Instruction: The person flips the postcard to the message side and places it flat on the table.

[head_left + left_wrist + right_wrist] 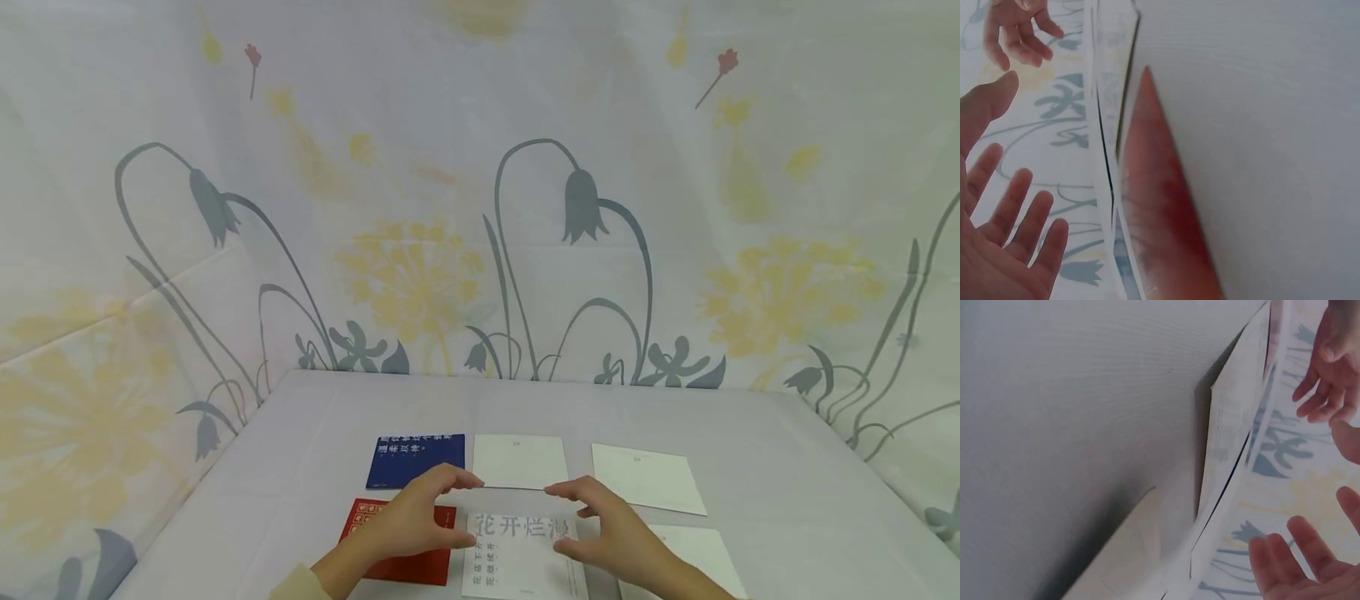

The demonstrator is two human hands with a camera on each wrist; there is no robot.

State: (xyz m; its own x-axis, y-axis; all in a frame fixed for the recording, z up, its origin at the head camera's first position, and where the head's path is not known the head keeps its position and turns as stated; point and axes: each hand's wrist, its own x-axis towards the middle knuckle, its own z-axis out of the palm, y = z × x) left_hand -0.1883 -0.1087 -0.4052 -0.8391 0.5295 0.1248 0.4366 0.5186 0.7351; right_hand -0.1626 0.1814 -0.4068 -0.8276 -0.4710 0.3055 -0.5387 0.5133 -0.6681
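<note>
Both hands hang above the table in the head view, facing each other, with gently bent fingers and nothing between them. My left hand (pixel 408 521) is over the edge of a red card (pixel 408 571) and covers part of it. Opposite it, my right hand (pixel 622 533) partly hides a white card (pixel 697 550) at the lower right. Between and below them lies a white card with grey Chinese characters (pixel 528 571). In the left wrist view, the left hand's fingers (pixel 1041 212) are spread apart from the red card (pixel 1163 200). The right wrist view shows the right hand (pixel 1304 562) holding nothing.
Behind the hands lie a dark blue card (pixel 408 462) with white characters, a white card (pixel 517 462) with a tiny mark, and another similar white card (pixel 645 479) set at a slant. A flower-printed cloth (pixel 450 192) rises behind the white table (pixel 757 433).
</note>
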